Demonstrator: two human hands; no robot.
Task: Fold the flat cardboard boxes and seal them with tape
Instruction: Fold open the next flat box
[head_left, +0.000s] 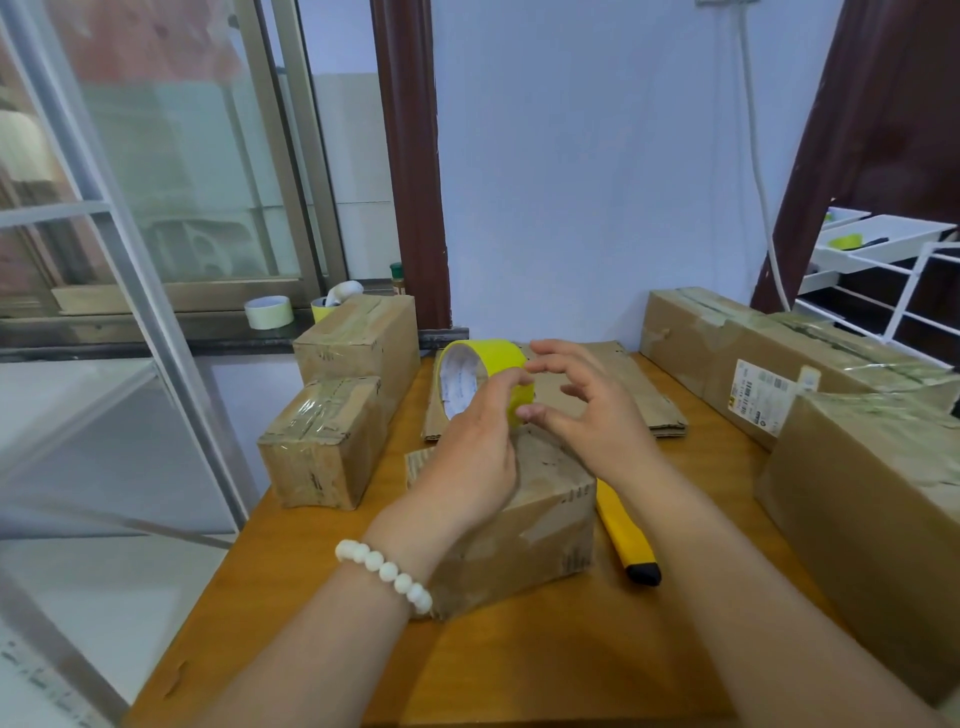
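Left hand grips a glossy yellow tape ring (white core).

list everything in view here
middle box: one, brown, centre front
tape roll: one, yellow, held above middle box
taped boxes: two, brown, left side
flat cardboard: one stack, brown, behind middle box
large boxes: at least two, brown, right side
knife: one, yellow and black, right of middle box
pale tape roll: one, off-white, windowsill
table: one, orange-brown, below
bracelet: one, white beads, left wrist
left hand: grips tape roll
right hand: fingers spread, beside roll
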